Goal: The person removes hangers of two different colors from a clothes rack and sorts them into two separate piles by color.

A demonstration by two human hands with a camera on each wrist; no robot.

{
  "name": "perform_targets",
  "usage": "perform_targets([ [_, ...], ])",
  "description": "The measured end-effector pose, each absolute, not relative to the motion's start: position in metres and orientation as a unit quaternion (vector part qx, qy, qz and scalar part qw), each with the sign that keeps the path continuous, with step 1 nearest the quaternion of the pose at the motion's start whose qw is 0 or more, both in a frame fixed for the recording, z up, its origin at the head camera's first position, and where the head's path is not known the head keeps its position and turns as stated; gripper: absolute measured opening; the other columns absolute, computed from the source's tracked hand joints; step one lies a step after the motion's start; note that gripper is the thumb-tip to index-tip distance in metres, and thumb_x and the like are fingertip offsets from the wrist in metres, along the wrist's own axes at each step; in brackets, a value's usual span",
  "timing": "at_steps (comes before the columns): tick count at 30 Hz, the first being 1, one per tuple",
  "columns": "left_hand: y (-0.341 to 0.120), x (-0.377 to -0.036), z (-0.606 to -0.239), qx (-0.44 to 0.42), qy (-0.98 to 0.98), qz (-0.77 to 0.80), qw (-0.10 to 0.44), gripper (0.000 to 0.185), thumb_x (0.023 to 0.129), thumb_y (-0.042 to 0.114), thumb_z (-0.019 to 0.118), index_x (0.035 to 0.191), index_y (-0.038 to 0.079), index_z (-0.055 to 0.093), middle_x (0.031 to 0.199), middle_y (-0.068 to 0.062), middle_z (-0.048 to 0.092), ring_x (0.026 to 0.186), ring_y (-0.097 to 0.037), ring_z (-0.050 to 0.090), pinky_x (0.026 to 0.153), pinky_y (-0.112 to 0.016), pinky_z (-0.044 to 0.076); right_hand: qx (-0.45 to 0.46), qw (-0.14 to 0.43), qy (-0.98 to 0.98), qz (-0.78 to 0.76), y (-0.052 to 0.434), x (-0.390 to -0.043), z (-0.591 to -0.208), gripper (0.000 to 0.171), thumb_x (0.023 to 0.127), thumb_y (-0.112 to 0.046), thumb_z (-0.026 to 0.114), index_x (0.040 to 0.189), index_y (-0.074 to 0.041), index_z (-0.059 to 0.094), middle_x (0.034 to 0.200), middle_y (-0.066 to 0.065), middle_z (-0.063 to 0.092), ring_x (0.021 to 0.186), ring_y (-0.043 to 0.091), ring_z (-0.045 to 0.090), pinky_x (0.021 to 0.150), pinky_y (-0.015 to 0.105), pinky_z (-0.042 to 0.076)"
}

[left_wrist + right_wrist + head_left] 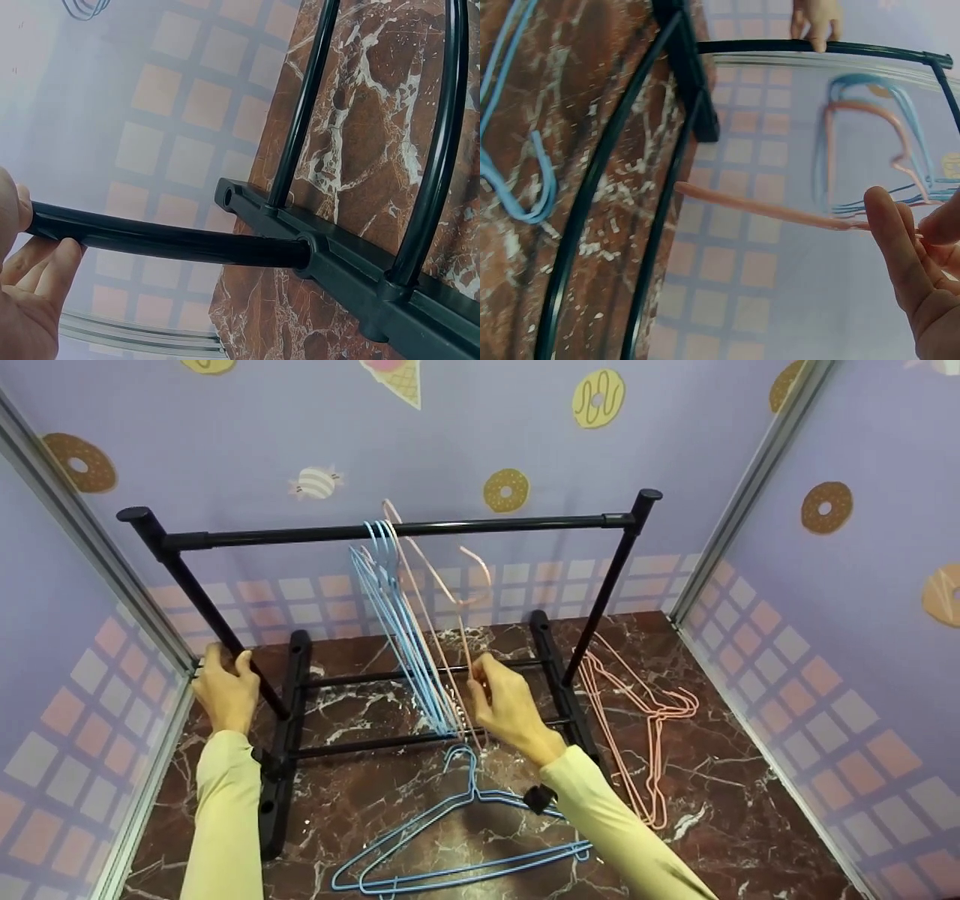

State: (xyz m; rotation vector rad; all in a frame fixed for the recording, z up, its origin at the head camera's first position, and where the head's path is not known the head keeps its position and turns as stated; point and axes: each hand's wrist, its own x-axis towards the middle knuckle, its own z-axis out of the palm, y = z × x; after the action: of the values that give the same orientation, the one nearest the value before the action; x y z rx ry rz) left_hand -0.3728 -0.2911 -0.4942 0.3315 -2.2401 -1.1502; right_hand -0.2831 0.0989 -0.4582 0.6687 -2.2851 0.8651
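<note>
Above the table's (720, 802) back left corner, the left hand (225, 694) grips the rack's left post (202, 592). Blue hangers (417, 664) hang mid-rail; two more (474, 793) lie toward the front edge. The right hand (510, 705) pinches a pink hanger (457, 601) just beside the hung ones — hook off the rail. Other pink hangers (658, 712) lie near the right edge.

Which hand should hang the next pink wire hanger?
Probably the right hand: it pinches a thin pink wire hanger, its free hook near the long black crossbar. The left hand grips the straight black upright post.
</note>
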Motion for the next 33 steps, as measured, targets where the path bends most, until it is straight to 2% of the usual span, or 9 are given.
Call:
perform_targets([
  [12,-0.295,-0.372,-0.494,0.12,-0.842,-0.421,0.315,0.027,0.099,0.02,0.062,0.117,0.0,0.06,0.106,-0.028,0.069,0.105,-0.056,0.057,0.098,-0.06,0.038,0.253,0.312,-0.882,0.247,0.145,-0.263,-0.499,0.014,0.083,0.003,0.064,0.087,-0.006,0.054,0.071,0.003,0.054,0.06,0.014,0.051,0.054,0.031,0.045],
  [19,-0.293,-0.373,-0.496,0.121,-0.842,-0.424,0.309,0.028,0.099,0.021,0.062,0.117,0.0,0.059,0.109,-0.03,0.068,0.108,-0.059,0.056,0.098,-0.061,0.038,0.255,0.271,-0.897,0.239,0.163,-0.25,-0.527,0.017,0.08,0.007,0.063,0.084,-0.006,0.053,0.069,0.0,0.051,0.059,0.009,0.046,0.052,0.024,0.04],
  [24,-0.292,-0.373,-0.497,0.128,-0.842,-0.429,0.301,0.028,0.099,0.02,0.062,0.119,0.0,0.059,0.113,-0.03,0.067,0.111,-0.06,0.055,0.101,-0.061,0.037,0.256,0.269,-0.895,0.246,0.171,-0.238,-0.542,0.019,0.077,0.008,0.064,0.08,-0.008,0.054,0.065,-0.001,0.05,0.059,0.004,0.041,0.053,0.021,0.035],
  [33,-0.293,-0.374,-0.497,0.124,-0.843,-0.427,0.303,0.029,0.099,0.02,0.061,0.12,0.0,0.059,0.118,-0.031,0.065,0.114,-0.061,0.052,0.103,-0.062,0.035,0.209,0.288,-0.895,0.268,0.196,-0.218,-0.564,0.02,0.073,0.011,0.069,0.079,-0.006,0.06,0.066,0.0,0.057,0.059,0.005,0.048,0.053,0.024,0.043],
])
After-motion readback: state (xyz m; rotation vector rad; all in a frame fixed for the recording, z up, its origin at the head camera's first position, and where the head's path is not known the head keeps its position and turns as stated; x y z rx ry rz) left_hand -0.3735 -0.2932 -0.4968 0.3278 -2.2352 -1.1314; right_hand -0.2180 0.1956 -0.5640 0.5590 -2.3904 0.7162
